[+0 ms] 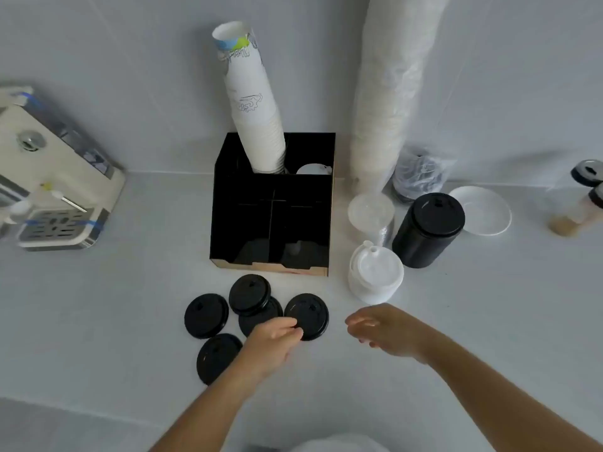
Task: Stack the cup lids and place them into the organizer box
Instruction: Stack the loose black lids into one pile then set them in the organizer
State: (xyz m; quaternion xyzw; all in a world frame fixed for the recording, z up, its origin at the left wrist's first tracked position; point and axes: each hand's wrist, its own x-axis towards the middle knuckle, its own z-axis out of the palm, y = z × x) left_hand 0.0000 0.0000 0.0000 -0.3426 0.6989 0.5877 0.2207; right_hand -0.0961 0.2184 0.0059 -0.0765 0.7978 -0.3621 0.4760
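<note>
Several black cup lids lie loose on the white counter in front of the black organizer box (225,203). One lid (206,315) is at the left, one (249,294) overlaps another (261,316), and one (218,357) is nearest me. My left hand (272,340) pinches the near edge of the right-hand lid (308,314), which still lies flat on the counter. My right hand (385,331) hovers just right of it, fingers apart and holding nothing. A stack of black lids (429,230) and a stack of white lids (375,275) stand right of the box.
Paper cups (254,102) lean out of the box's back compartment. Bagged cup sleeves (391,93) stand against the wall. Clear lids (370,213), a white saucer (483,210) and jars (587,190) sit to the right. A coffee machine (49,177) is at the left.
</note>
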